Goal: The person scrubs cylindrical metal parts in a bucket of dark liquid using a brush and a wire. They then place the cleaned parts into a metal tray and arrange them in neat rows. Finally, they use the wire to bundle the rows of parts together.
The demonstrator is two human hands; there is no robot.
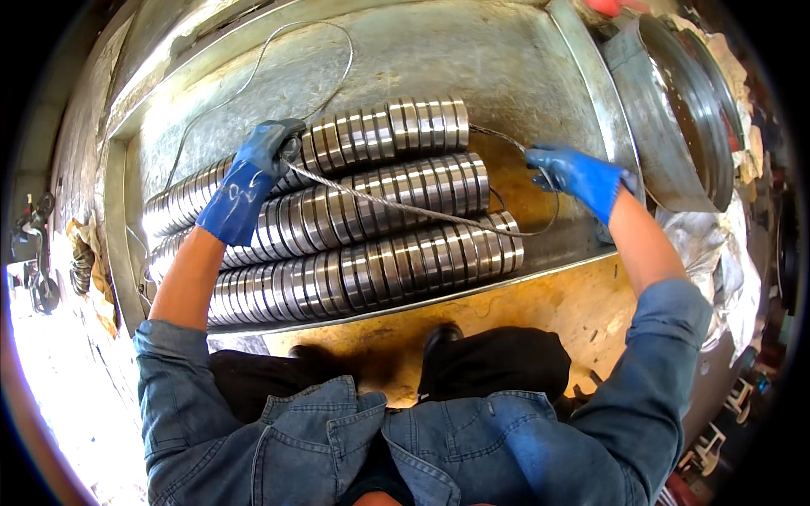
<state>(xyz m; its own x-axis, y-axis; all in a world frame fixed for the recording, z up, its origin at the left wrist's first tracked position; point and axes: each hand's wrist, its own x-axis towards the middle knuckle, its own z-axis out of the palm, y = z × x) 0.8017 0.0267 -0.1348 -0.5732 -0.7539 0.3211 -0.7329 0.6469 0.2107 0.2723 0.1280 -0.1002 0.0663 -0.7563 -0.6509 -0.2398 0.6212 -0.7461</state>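
Note:
Three rows of shiny steel rings lie side by side in a shallow metal tray (472, 63): a far row (384, 131), a middle row (371, 198) and a near row (363, 274). A twisted wire rope (396, 202) slants across the middle row. My left hand (266, 152), in a blue rubber glove, is closed on this rope above the far row. The rope bends back at the right, where my right hand (574, 173), gloved alike, grips it just beyond the far row's right end. The glove hides some of the fingertips. Rope also comes out of that row's end.
A thinner length of rope (348, 51) loops over the tray's far left part. The tray's raised metal edge (591, 76) runs along the right. Beyond it stand a large round metal drum (688, 110) and crumpled clear plastic (713, 253). Yellowish floor (540, 308) lies nearest me.

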